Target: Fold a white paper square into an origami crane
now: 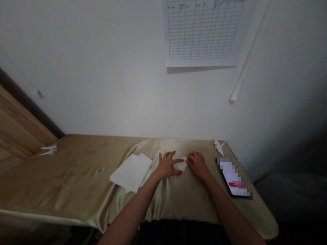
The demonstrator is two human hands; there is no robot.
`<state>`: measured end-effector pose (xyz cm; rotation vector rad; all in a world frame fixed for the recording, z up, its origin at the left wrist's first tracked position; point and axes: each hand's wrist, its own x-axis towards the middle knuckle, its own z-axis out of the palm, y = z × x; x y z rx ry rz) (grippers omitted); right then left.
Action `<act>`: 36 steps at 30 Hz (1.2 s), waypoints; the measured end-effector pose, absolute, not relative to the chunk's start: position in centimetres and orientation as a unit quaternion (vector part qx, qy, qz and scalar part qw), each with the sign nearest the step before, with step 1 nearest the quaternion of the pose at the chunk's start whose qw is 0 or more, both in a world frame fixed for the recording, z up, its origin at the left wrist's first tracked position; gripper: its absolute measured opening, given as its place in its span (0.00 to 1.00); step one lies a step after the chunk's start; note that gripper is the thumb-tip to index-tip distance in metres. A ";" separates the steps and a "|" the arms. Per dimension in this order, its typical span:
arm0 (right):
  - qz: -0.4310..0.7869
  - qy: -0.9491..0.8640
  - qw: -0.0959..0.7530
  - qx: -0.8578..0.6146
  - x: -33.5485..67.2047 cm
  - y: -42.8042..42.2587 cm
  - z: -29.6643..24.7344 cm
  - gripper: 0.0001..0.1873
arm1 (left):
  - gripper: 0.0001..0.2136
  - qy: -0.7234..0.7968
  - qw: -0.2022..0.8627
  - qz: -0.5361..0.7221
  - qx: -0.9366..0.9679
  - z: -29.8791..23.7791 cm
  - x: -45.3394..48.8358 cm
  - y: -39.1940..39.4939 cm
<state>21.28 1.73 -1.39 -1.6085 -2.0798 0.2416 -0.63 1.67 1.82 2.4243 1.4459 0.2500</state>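
Observation:
A small folded piece of white paper [181, 166] lies on the cloth-covered table between my hands. My left hand [166, 166] is spread, its index finger and thumb stretched along the paper's left side and touching it. On the other side, my right hand [197, 162] has its fingers curled together at the paper's right edge, pinching it. The fingertips partly cover that edge, so the exact fold there is hidden.
Left of my hands lies a stack of white paper sheets [131, 172]. A folded paper crane [219, 147] sits at the back right, above a phone [233, 180] with its screen lit. Another folded white paper shape [49, 149] rests far left. A wall rises behind the table [76, 180].

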 end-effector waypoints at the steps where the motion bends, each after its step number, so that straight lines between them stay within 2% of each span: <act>1: 0.089 -0.762 0.247 -0.592 21.3 1.7 -1.4 0.07 | 0.31 0.504 0.154 0.086 0.846 1.9 -0.7 1.7; 8: 0.100 -0.756 0.253 -0.596 21.2 1.8 -1.4 0.06 | 0.27 0.513 0.158 0.090 0.839 2.2 -0.4 1.4; 14: 0.095 -0.756 0.248 -0.599 21.3 1.7 -1.5 0.07 | 0.30 0.539 0.154 0.095 0.822 2.3 0.2 1.1; 36: 0.046 -0.748 0.238 -0.618 20.4 1.4 -2.0 0.09 | 0.29 0.545 0.154 0.097 0.818 2.1 0.4 1.1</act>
